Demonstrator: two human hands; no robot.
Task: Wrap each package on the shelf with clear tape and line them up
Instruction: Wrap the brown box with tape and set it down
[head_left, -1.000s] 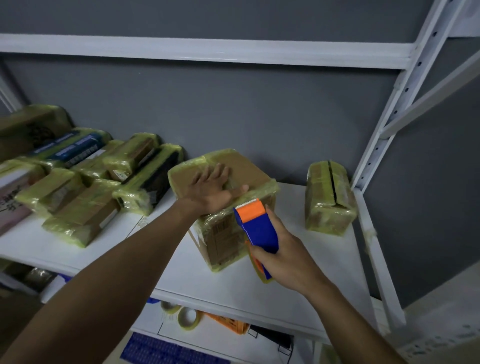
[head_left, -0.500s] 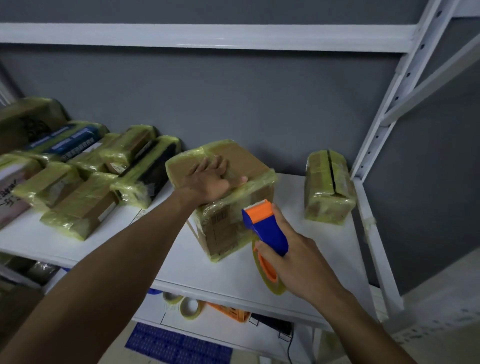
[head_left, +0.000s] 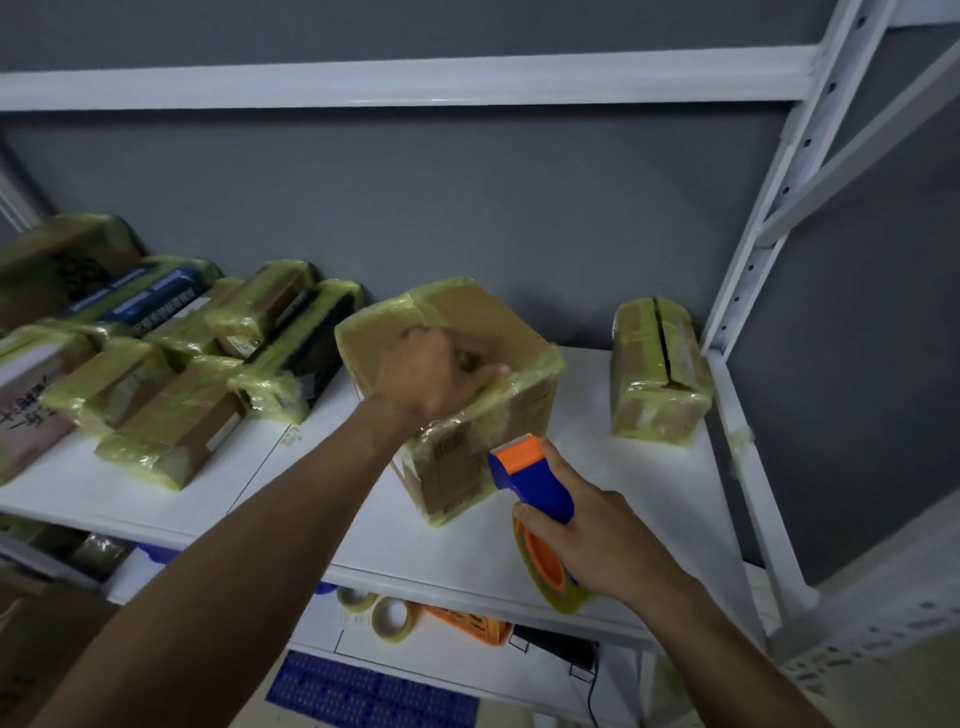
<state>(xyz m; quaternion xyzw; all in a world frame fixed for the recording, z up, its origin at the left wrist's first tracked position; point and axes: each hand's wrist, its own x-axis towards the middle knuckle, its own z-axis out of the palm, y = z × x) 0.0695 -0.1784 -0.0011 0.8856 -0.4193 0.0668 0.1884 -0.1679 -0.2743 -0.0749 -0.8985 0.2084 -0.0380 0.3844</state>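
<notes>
A cube-shaped cardboard package (head_left: 488, 322), partly wrapped in yellowish clear tape, stands in the middle of the white shelf (head_left: 623, 499). My left hand (head_left: 431, 379) lies on its top, fingers bent, thumb stretched along the near top edge. My right hand (head_left: 597, 535) grips a blue and orange tape dispenser (head_left: 530, 478) carrying a roll of clear tape (head_left: 550, 582). The dispenser's orange head sits close to the package's lower right side. Whether tape still joins dispenser and package is unclear.
Several taped packages (head_left: 171, 364) lie in rows on the shelf's left part. One taped package (head_left: 660, 364) stands at the right by the white upright post (head_left: 769, 218). Below the shelf are two tape rolls (head_left: 389, 616) and an orange item (head_left: 467, 623).
My right hand has drawn the dispenser down and away from the package's top edge to its lower right side. My left hand's fingers went from flat to bent on the top.
</notes>
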